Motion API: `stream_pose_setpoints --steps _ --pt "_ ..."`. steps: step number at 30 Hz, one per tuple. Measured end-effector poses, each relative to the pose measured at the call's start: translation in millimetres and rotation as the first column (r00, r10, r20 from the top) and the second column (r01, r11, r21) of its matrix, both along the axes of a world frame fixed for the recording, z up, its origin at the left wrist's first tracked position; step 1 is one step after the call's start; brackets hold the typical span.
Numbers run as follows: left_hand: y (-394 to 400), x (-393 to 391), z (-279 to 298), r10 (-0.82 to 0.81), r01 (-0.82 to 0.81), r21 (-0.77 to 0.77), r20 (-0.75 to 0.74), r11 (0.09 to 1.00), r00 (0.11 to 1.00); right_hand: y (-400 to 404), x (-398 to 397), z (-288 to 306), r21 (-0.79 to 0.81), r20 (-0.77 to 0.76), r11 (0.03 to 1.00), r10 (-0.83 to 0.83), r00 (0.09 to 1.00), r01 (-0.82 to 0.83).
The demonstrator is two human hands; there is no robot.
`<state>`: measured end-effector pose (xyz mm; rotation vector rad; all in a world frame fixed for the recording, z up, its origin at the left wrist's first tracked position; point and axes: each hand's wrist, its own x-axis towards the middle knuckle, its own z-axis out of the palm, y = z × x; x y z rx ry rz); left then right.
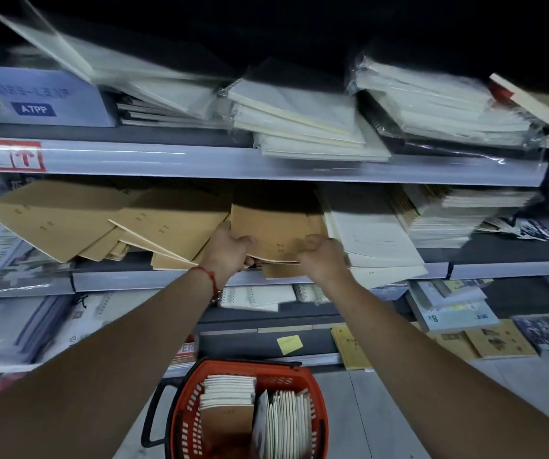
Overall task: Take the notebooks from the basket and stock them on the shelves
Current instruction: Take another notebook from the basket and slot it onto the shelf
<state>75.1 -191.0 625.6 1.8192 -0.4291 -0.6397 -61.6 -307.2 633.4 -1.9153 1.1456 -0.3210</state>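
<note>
Hands gripped one kraft stack [276, 231] at centre frame: the left hand [230, 248] curled round its near-left corner, the right hand [324, 256] pinching its near-right edge. The stack sat partway onto the middle shelf [485, 270], over more kraft books and touching a white pile [375, 240] on its right. Left of it, loose kraft notebooks [67, 220] lay fanned and overhanging the lip. Pushed in crooked, I judged, the stack could nudge those off the edge, or catch the white pile. At lower centre the red basket [319, 422] held further notebooks upright on grey floor. The aisle was dim; the shelves above and below were crowded with wrapped pads.
</note>
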Motion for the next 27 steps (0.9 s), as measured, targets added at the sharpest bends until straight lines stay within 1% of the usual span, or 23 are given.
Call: stream_pose_setpoints --steps 2,3,5,7,9,12,14,17,19,20,21,22,24,25,26,27 --pt "-9 5 -2 0.025 -0.026 0.011 0.097 1.0 0.995 -1 4 -7 -0.051 -0.045 0.991 0.118 0.992 -0.12" --pt "-10 8 -5 0.015 -0.021 0.033 0.177 0.999 0.984 -2 4 -9 -0.076 -0.1 0.98 0.174 0.98 -0.182" --pt "-11 15 -9 -0.059 0.01 0.134 0.365 0.991 0.929 -5 4 -17 -0.136 -0.23 0.947 0.255 0.939 -0.29" --pt "-11 26 -12 -0.136 0.028 0.223 0.484 0.974 0.864 -10 5 -24 -0.207 -0.374 0.898 0.294 0.88 -0.388" --pt "-10 34 -15 -0.212 0.063 0.29 0.519 0.955 0.828 -15 7 -28 -0.276 -0.486 0.844 0.29 0.825 -0.459" --pt "-4 37 -23 -0.427 0.174 0.46 0.531 0.871 0.732 -19 7 -30 -0.308 -0.532 0.823 0.268 0.804 -0.478" --pt "0 39 -27 -0.513 0.19 0.55 0.522 0.813 0.681 -21 6 -31 -0.321 -0.53 0.816 0.265 0.806 -0.48" --pt "-1 39 -26 -0.535 0.173 0.586 0.527 0.791 0.66 -24 4 -32 -0.32 -0.533 0.809 0.276 0.8 -0.493" --pt "1 37 -24 -0.547 0.159 0.594 0.561 0.789 0.621 -22 4 -31 -0.302 -0.544 0.808 0.29 0.787 -0.506" --pt "4 33 -24 -0.536 0.143 0.579 0.595 0.803 0.599 -20 3 -30 -0.298 -0.534 0.814 0.292 0.794 -0.499" --pt "9 29 -23 -0.497 0.126 0.533 0.641 0.836 0.584 -17 1 -31 -0.314 -0.501 0.82 0.285 0.817 -0.479" --pt "17 24 -24 -0.441 0.115 0.47 0.678 0.875 0.587 -12 -3 -32 -0.36 -0.446 0.816 0.275 0.852 -0.452" --pt "41 12 -33 -0.331 0.113 0.337 0.712 0.935 0.619 2 -11 -37 -0.501 -0.28 0.76 0.31 0.909 -0.414" --pt "57 3 -41 -0.3 0.121 0.291 0.716 0.949 0.63 13 -17 -43 -0.552 -0.209 0.722 0.365 0.908 -0.417" --pt "74 -5 -51 -0.301 0.131 0.284 0.716 0.95 0.629 24 -24 -49 -0.577 -0.17 0.69 0.422 0.891 -0.437" --pt "92 -14 -65 -0.328 0.151 0.303 0.707 0.941 0.626 39 -31 -57 -0.567 -0.175 0.666 0.478 0.861 -0.485"
